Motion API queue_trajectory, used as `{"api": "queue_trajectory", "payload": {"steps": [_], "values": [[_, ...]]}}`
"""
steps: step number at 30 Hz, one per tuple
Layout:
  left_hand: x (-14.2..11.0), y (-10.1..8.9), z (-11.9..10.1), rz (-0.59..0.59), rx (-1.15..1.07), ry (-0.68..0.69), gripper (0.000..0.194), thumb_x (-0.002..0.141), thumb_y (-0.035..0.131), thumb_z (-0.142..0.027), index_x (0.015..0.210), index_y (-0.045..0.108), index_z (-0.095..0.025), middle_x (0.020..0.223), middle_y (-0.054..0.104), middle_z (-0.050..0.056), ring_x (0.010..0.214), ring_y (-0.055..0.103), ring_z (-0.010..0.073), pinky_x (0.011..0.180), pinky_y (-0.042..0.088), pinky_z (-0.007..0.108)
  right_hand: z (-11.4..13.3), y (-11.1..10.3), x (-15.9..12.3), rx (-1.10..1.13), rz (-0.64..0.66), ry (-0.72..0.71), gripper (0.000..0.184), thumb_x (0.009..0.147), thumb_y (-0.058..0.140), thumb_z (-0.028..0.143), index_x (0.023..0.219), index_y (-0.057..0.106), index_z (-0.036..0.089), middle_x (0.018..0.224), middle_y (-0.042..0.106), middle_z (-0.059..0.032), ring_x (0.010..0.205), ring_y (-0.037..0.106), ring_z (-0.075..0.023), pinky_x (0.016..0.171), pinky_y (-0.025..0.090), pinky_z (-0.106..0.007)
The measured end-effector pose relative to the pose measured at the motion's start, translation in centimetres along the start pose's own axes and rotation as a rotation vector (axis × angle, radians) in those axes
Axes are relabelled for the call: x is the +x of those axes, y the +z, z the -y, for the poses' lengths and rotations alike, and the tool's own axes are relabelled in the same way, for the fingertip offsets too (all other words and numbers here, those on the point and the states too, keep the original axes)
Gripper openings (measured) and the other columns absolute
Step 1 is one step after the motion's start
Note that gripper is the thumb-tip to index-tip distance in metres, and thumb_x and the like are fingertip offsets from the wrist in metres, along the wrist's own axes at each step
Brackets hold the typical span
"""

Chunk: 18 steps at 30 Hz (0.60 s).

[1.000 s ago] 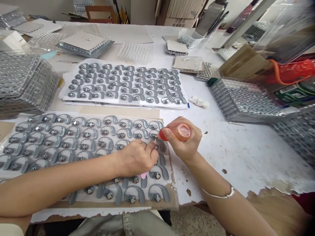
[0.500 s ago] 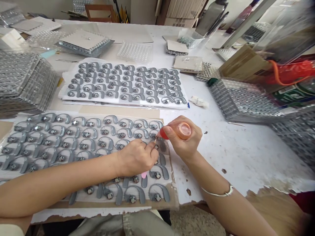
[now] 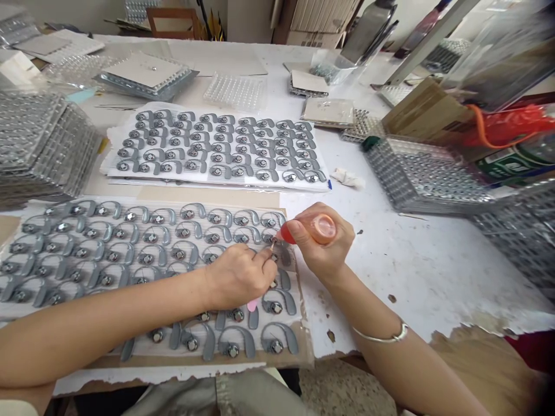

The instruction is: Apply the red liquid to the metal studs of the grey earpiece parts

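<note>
Rows of grey hook-shaped pieces [image 3: 281,301], each with a shiny faceted round part, lie on the near sheet [image 3: 299,341]. My left hand [image 3: 243,276] is closed over the sheet's right side, pinching a thin tool with a pink end [image 3: 252,304]. The tool's narrow tip is beside a piece in the right-hand column. My right hand [image 3: 327,245] is wrapped round a small orange squeeze bottle [image 3: 324,229], tilted so its red nozzle end [image 3: 287,232] points left at the same piece. Whether nozzle and piece touch, I cannot tell.
A second sheet of grey pieces [image 3: 217,144] lies behind. Stacked clear trays stand at left [image 3: 43,144] and right [image 3: 425,176]. Crumpled tissue [image 3: 347,178], a clear blister tray [image 3: 235,91] and a cardboard box [image 3: 427,110] are on the white table [image 3: 390,260].
The whole view has shifted very slightly. Both hands keep their grips, with the tool and the bottle nozzle at the same piece.
</note>
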State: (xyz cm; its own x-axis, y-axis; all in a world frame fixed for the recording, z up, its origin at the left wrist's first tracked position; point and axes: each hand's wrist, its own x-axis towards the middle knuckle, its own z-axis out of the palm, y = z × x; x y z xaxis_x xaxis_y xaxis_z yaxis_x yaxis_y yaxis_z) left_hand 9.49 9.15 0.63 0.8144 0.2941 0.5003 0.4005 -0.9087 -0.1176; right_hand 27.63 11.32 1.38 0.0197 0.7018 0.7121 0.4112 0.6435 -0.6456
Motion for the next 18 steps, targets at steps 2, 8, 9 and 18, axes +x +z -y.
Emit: {"api": "queue_trajectory", "payload": {"steps": [2, 8, 9, 18], "values": [[-0.01, -0.05, 0.02, -0.003, -0.002, 0.000, 0.017, 0.088, 0.043, -0.006, 0.080, 0.058, -0.010, 0.092, 0.072, 0.017, 0.059, 0.066, 0.0178, 0.046, 0.049, 0.030, 0.02, -0.01, 0.03, -0.010, -0.013, -0.012, 0.017, 0.082, 0.072, 0.021, 0.072, 0.058, 0.018, 0.064, 0.059, 0.0001, 0.054, 0.055, -0.0132, 0.049, 0.045, -0.028], [0.03, -0.09, 0.03, -0.002, 0.003, -0.009, 0.018, 0.089, 0.044, -0.008, 0.079, 0.058, -0.011, 0.089, 0.073, 0.015, 0.056, 0.064, 0.0171, 0.045, 0.048, 0.030, -0.10, -0.08, 0.02, -0.027, -0.008, -0.015, 0.018, 0.082, 0.072, 0.022, 0.071, 0.058, 0.018, 0.065, 0.059, 0.0000, 0.054, 0.054, -0.0132, 0.049, 0.045, -0.029], [0.04, -0.09, 0.04, 0.001, 0.003, -0.010, 0.018, 0.089, 0.044, -0.008, 0.079, 0.058, -0.011, 0.088, 0.073, 0.014, 0.056, 0.065, 0.0170, 0.045, 0.048, 0.030, -0.14, -0.10, 0.00, -0.028, -0.005, -0.014, 0.018, 0.082, 0.072, 0.022, 0.071, 0.057, 0.018, 0.065, 0.059, 0.0002, 0.054, 0.054, -0.0131, 0.049, 0.045, -0.029], [-0.11, -0.07, 0.08, 0.024, -0.022, -0.002, 0.016, 0.089, 0.044, -0.007, 0.082, 0.058, -0.010, 0.092, 0.072, 0.015, 0.060, 0.066, 0.0176, 0.047, 0.050, 0.030, -0.17, -0.20, 0.00, -0.031, -0.002, -0.051, 0.017, 0.081, 0.072, 0.019, 0.072, 0.058, 0.018, 0.065, 0.059, 0.0000, 0.054, 0.054, -0.0133, 0.048, 0.044, -0.029]]}}
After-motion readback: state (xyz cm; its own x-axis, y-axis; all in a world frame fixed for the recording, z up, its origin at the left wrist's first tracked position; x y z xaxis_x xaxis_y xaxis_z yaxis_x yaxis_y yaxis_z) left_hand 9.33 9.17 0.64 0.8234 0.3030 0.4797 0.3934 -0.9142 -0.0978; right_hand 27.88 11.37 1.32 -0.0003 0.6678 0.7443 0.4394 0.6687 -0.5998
